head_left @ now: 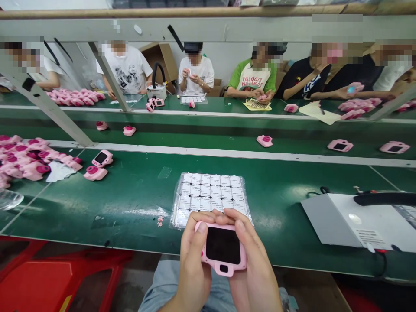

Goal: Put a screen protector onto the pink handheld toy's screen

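Both hands hold one pink toy camera (222, 245) at the bottom centre, its dark screen facing up toward me. My left hand (194, 260) wraps round its left side, thumb on the frame beside the screen. Round the right side curls my right hand (251, 260), its thumb at the upper right corner. The fingertips of both meet along the far edge. Just beyond them a sheet of white square labels (211, 193) in clear plastic lies on the green table (136, 190), its near edge partly hidden by my fingers.
Pink cameras (26, 158) are heaped at the left, with two more (102, 158) beside them. A grey-white device (360, 221) stands at the right. Single cameras lie on the belt (195, 136) beyond a metal rail. Several people sit opposite. A red stool (39, 281) is at lower left.
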`<act>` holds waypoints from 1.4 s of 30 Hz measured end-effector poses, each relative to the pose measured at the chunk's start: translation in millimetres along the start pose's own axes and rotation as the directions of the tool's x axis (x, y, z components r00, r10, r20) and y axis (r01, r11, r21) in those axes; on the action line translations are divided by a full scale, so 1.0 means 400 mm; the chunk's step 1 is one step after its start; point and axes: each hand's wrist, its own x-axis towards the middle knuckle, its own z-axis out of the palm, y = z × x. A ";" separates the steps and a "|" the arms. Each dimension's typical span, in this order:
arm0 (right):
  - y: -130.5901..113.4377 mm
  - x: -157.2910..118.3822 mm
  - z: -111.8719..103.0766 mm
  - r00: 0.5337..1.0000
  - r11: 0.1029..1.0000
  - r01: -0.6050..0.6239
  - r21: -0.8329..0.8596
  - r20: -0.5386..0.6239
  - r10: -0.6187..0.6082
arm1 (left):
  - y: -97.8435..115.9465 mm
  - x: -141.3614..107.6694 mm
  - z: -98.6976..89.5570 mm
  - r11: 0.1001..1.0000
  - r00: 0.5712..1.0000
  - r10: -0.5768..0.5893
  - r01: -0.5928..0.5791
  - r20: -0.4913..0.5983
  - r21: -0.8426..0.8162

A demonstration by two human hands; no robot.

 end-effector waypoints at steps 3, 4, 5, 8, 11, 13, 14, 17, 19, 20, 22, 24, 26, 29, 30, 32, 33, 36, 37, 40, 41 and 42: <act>0.004 -0.002 -0.001 1.000 1.000 0.006 -0.005 0.001 -0.006 | 0.002 -0.002 -0.001 1.000 1.000 0.007 -0.007 0.021 -0.015; 0.005 -0.002 -0.001 1.000 1.000 0.009 -0.008 0.003 -0.009 | 0.003 -0.003 -0.001 1.000 1.000 0.008 -0.007 0.024 -0.030; 0.006 -0.002 -0.002 1.000 1.000 0.014 -0.013 0.008 -0.014 | 0.004 -0.004 0.000 0.999 1.000 0.005 -0.004 0.023 -0.045; 0.009 -0.004 -0.004 1.000 0.999 0.024 -0.027 0.018 -0.024 | 0.005 -0.006 0.001 0.998 1.000 -0.005 0.006 0.013 -0.069; 0.011 -0.004 -0.006 1.000 0.999 0.026 -0.027 0.009 -0.025 | 0.007 -0.006 0.000 0.999 1.000 -0.006 0.008 0.024 -0.053; 0.011 -0.004 -0.006 1.000 1.000 0.019 -0.017 -0.001 -0.019 | 0.009 -0.005 0.000 0.999 1.000 -0.008 0.009 0.023 -0.042; 0.010 -0.004 -0.005 1.000 1.000 0.014 -0.011 -0.007 -0.014 | 0.011 -0.005 -0.001 0.999 1.000 -0.013 0.013 0.018 -0.035; 0.006 -0.004 0.000 1.000 1.000 0.003 0.004 -0.008 -0.003 | 0.016 -0.006 0.000 0.999 1.000 -0.030 0.030 0.005 0.013; 0.002 -0.003 0.004 1.000 1.000 -0.006 0.014 0.001 0.006 | 0.020 -0.007 0.002 0.998 0.999 -0.043 0.044 -0.009 0.044; 0.000 -0.002 0.006 1.000 1.000 -0.014 0.021 0.008 0.014 | 0.021 -0.007 0.003 0.997 0.999 -0.049 0.050 -0.015 0.053; -0.002 0.000 0.010 1.000 0.999 -0.020 0.036 0.017 0.020 | 0.023 -0.006 0.004 0.996 0.998 -0.056 0.057 -0.021 0.062; -0.003 0.001 0.012 1.000 0.999 -0.014 0.049 0.027 0.013 | 0.026 -0.005 0.006 0.996 0.998 -0.053 0.054 -0.022 0.070; -0.005 0.003 0.012 0.999 0.998 0.003 0.059 0.036 -0.005 | 0.029 -0.005 0.009 0.995 0.998 -0.051 0.052 -0.024 0.081; -0.008 0.005 0.010 0.998 0.998 0.028 0.057 0.050 -0.031 | 0.032 -0.007 0.014 0.996 0.999 -0.053 0.054 -0.014 0.078; -0.009 0.005 0.008 0.998 0.998 0.035 0.055 0.055 -0.038 | 0.033 -0.007 0.016 0.996 0.999 -0.051 0.051 -0.006 0.073; -0.012 0.005 0.005 0.997 0.998 0.043 0.056 0.065 -0.046 | 0.034 -0.009 0.019 0.997 0.999 -0.045 0.044 0.009 0.063; -0.014 0.005 0.004 0.996 0.997 0.045 0.062 0.069 -0.049 | 0.034 -0.009 0.019 0.997 0.999 -0.039 0.038 0.014 0.063; -0.012 0.005 -0.001 0.996 0.996 0.040 0.085 0.074 -0.046 | 0.033 -0.007 0.019 0.996 0.999 -0.028 0.025 0.025 0.087; -0.009 0.006 -0.003 0.997 0.995 0.034 0.094 0.068 -0.041 | 0.031 -0.005 0.018 0.995 0.999 -0.023 0.020 0.030 0.099; 0.009 0.017 -0.013 1.000 0.995 0.009 0.097 0.018 -0.011 | 0.023 0.012 0.008 0.992 0.998 -0.024 0.017 0.054 0.128; 0.018 0.024 -0.016 1.000 0.997 0.003 0.083 0.002 -0.003 | 0.020 0.021 0.002 0.990 0.998 -0.034 0.025 0.057 0.139; 0.026 0.035 -0.020 1.000 0.998 -0.002 0.062 -0.003 0.002 | 0.016 0.032 -0.006 0.987 0.997 -0.046 0.037 0.055 0.153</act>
